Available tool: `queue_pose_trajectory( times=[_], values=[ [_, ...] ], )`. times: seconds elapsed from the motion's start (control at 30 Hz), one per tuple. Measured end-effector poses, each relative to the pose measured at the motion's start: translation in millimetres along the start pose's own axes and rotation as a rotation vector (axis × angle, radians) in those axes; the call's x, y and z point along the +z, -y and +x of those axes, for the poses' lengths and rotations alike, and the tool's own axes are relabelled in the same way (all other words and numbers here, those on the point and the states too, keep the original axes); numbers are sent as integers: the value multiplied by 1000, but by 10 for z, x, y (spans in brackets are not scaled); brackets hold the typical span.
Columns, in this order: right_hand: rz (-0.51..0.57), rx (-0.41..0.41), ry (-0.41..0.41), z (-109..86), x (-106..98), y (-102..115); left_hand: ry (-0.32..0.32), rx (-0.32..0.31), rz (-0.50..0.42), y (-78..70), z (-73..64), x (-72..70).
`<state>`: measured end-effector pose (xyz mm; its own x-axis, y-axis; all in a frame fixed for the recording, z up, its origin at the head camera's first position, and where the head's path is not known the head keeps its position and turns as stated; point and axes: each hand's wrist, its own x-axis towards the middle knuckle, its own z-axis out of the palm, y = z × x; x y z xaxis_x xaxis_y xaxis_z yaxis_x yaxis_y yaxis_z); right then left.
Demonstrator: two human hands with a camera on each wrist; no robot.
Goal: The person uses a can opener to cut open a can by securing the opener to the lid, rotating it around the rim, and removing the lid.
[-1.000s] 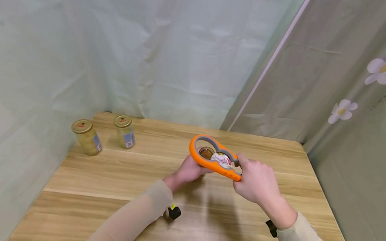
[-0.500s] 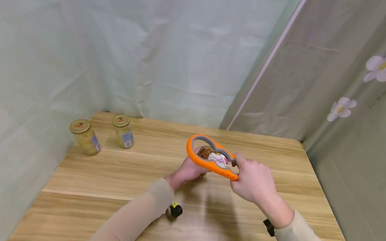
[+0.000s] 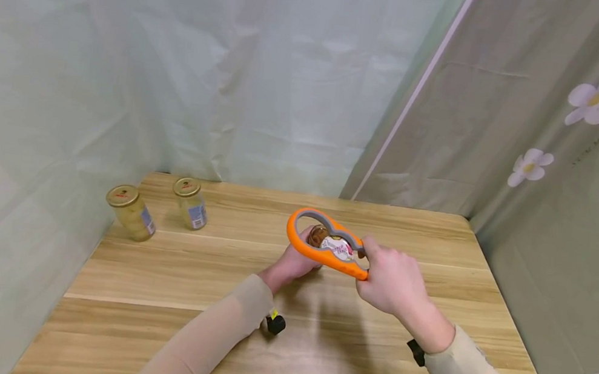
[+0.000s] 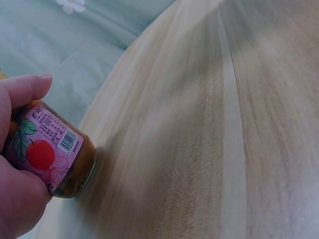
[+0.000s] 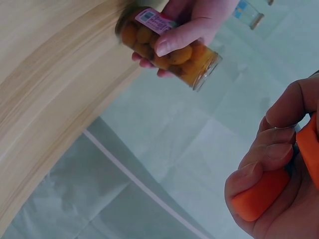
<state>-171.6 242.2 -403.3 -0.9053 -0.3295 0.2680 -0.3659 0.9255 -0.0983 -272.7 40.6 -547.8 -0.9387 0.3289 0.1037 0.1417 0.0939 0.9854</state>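
Observation:
My left hand grips a lidless glass jar of round orange-brown fruit around its side. In the left wrist view its pink label shows a red fruit and a barcode, and the jar's base is by the tabletop. My right hand squeezes the handles of an orange and grey jar opener. Between the opener's grey inner edges sits a white printed lid, right beside the jar's mouth. Through the opener's larger loop, the open mouth shows from above.
Two closed jars with gold lids stand at the table's back left: a nearer jar and a farther jar. The wooden table ends against pale curtains. Dark wrist cameras hang below both sleeves.
The head view has drifted slightly, so everything sits a little farther left. Both hands keep their holds, with the opener and lid still over beside the jar's mouth.

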Motion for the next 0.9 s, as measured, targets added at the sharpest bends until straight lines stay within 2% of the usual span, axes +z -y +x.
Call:
queue_pose_trajectory(
  times=[0.17, 0.4, 0.67, 0.9],
  values=[
    [4, 3, 10, 2, 13, 3, 0, -2, 1, 10, 5, -24],
    [14, 21, 14, -4, 7, -19, 62, 86, 50, 50, 45, -82],
    [15, 18, 10, -20, 2, -33, 73, 106, 81, 97, 58, -79],
    [24, 22, 13, -27, 20, -10, 69, 104, 122, 82, 32, -88]
  ],
)
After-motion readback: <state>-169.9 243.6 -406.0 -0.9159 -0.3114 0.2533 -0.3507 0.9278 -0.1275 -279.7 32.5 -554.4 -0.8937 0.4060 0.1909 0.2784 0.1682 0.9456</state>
